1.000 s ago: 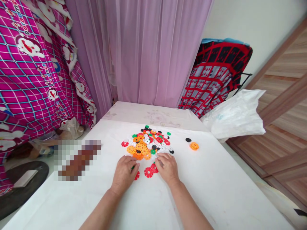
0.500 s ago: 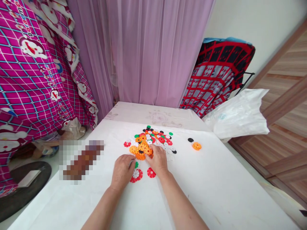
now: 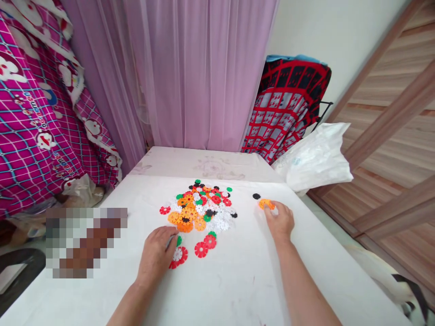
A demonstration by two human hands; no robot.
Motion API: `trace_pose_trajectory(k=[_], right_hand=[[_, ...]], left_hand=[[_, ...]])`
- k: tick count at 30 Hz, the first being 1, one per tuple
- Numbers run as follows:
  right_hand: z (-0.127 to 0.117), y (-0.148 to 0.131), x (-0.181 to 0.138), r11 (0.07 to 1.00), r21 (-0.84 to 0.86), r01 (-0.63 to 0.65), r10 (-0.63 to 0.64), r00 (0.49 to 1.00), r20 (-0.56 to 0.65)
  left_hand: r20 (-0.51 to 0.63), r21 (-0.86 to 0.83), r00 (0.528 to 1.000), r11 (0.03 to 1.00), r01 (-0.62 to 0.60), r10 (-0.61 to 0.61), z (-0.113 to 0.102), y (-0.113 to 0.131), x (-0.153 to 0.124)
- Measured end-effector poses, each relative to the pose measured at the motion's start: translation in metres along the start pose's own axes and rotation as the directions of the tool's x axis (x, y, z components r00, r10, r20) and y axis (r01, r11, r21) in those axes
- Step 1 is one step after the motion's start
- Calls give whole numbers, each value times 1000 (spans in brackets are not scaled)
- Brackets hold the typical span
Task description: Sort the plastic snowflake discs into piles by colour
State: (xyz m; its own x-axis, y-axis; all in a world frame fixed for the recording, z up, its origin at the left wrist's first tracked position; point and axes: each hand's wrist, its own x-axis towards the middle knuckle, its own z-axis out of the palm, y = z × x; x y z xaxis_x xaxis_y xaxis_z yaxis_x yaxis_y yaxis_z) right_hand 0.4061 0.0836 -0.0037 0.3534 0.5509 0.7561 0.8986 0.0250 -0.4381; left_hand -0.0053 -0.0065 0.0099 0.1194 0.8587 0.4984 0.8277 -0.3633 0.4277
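Notched flower-shaped plastic discs in several colours lie in a loose pile [image 3: 200,206] on the white-covered table [image 3: 231,290]. My right hand [image 3: 281,222] is to the right of the pile, thumb and fingers closed on an orange disc [image 3: 265,204] at a small orange group. A black disc [image 3: 256,196] lies just beyond it. Near the front left of the pile is my left hand [image 3: 157,251], its fingers and thumb bent together; what they hold, if anything, is hidden. Beside it are a white disc [image 3: 177,254] on red ones and a green disc [image 3: 178,241]. Two red discs [image 3: 201,249] lie nearby with another green one.
A white plastic bag [image 3: 316,158] stands at the table's right far edge. At left, a blurred-out patch [image 3: 88,244] covers something on the table. Purple curtains [image 3: 200,77] hang behind, and a wooden wardrobe [image 3: 390,136] stands at right.
My right hand has moved from the pile to the orange discs at the right. My left hand stays close to the same discs. The view has swung somewhat to the right.
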Motion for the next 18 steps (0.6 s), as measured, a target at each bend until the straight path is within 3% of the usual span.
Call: trace_pose_trajectory(k=[3, 18], right_hand=[[6, 11, 4, 1000, -19, -17, 17, 1000, 10], [16, 8, 10, 992, -108, -67, 86, 980, 178]], left_hand=[[-4, 4, 1000, 1000, -1, 1, 0, -3, -1], [13, 33, 1000, 999, -17, 17, 0, -10, -2]])
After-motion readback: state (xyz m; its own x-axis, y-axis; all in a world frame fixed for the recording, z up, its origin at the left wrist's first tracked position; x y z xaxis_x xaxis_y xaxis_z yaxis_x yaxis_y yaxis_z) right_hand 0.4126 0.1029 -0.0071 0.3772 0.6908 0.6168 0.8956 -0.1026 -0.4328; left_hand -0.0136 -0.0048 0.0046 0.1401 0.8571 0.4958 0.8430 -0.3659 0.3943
